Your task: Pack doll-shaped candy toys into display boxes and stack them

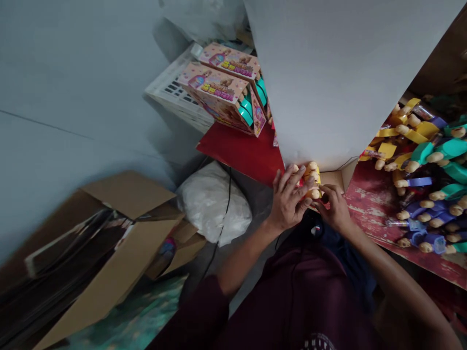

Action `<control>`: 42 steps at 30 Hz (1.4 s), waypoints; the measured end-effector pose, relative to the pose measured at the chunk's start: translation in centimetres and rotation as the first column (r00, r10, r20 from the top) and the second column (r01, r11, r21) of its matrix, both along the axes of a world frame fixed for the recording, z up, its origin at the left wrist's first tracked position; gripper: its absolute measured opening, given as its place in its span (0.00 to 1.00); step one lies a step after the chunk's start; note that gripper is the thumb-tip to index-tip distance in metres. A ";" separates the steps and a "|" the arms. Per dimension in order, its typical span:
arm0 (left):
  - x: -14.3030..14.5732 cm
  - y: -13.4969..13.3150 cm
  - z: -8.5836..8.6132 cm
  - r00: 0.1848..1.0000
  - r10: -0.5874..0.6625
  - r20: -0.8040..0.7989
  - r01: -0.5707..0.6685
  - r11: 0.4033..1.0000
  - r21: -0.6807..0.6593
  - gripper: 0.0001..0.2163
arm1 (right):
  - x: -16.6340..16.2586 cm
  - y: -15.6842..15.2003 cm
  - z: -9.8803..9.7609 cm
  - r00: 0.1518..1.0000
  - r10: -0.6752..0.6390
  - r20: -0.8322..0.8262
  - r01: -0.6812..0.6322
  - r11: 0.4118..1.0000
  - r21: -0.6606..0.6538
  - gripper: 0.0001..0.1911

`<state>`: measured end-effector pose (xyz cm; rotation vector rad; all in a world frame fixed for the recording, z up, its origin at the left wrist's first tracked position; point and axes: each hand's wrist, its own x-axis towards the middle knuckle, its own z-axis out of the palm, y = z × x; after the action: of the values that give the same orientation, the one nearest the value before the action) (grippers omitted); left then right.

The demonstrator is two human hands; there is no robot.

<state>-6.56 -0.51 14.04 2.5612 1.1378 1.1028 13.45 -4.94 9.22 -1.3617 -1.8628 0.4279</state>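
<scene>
My left hand and my right hand meet at the lower edge of a large grey-white carton that stands over a red table. Between them is a bunch of small yellow toys with tan heads. The left hand's fingers lie curled over the bunch. The right hand pinches it from the right side. Both wrists hover above my dark maroon lap.
A heap of loose toys in yellow, teal and purple covers the table at right. Pink printed display boxes rest on a white crate. On the floor are a white plastic bag and an open brown cardboard box.
</scene>
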 end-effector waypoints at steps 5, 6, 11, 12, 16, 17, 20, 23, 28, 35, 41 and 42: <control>0.5 1.1 0.1 0.998 -0.042 -0.043 0.045 0.996 0.076 0.17 | -1.1 0.1 -1.5 0.996 -0.057 0.067 0.054 0.997 0.055 0.16; 0.6 1.3 -0.2 0.998 -0.043 -0.044 0.046 0.996 0.082 0.17 | -1.3 0.2 -1.8 0.995 -0.066 0.073 0.062 0.997 0.053 0.16; 0.5 1.3 -0.8 0.999 -0.050 -0.010 0.051 0.993 0.103 0.21 | -0.9 -0.7 -2.1 0.997 -0.066 0.048 0.065 0.998 0.025 0.17; 0.4 1.3 -0.6 0.999 -0.035 0.041 0.031 0.996 0.087 0.23 | -0.1 -0.7 -1.7 0.996 -0.082 0.035 0.081 0.996 0.028 0.18; 0.4 2.1 0.6 0.952 0.130 0.277 -0.124 0.992 -0.040 0.26 | 5.8 1.8 0.5 0.928 -0.360 0.099 0.352 0.932 0.093 0.18; 0.5 2.4 0.8 0.938 0.178 0.298 -0.167 0.984 -0.063 0.25 | 7.6 3.2 1.0 0.890 -0.426 0.161 0.415 0.905 0.099 0.18; 1.2 3.3 0.8 0.908 0.282 0.310 -0.255 0.959 -0.126 0.26 | 12.3 8.1 1.7 0.786 -0.420 0.454 0.458 0.888 0.029 0.20; 1.3 3.3 1.0 0.891 0.325 0.318 -0.279 0.943 -0.180 0.27 | 14.5 11.7 1.5 0.699 -0.249 0.670 0.403 0.912 -0.082 0.22; 1.0 -0.2 3.1 0.878 0.245 0.410 -0.283 0.958 0.034 0.26 | 14.6 10.4 1.3 0.697 -0.290 0.656 0.466 0.878 -0.107 0.15; 9.1 -5.7 2.5 0.831 0.085 0.549 0.311 0.748 -0.587 0.21 | 8.3 -3.1 1.7 0.669 -0.736 -0.103 0.731 0.676 -0.094 0.15; 13.9 -5.0 0.9 0.801 0.146 0.580 0.461 0.466 -0.755 0.15 | 3.2 -10.8 3.0 0.771 -0.558 -0.307 0.525 0.830 -0.190 0.13; 13.6 -4.9 0.9 0.814 0.129 0.566 0.448 0.480 -0.754 0.15 | 3.6 -11.1 3.6 0.767 -0.553 -0.325 0.514 0.833 -0.206 0.14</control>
<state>7.05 -5.43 14.95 1.3486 0.8872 0.7947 17.04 -16.09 12.84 -1.6740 -1.0849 0.4491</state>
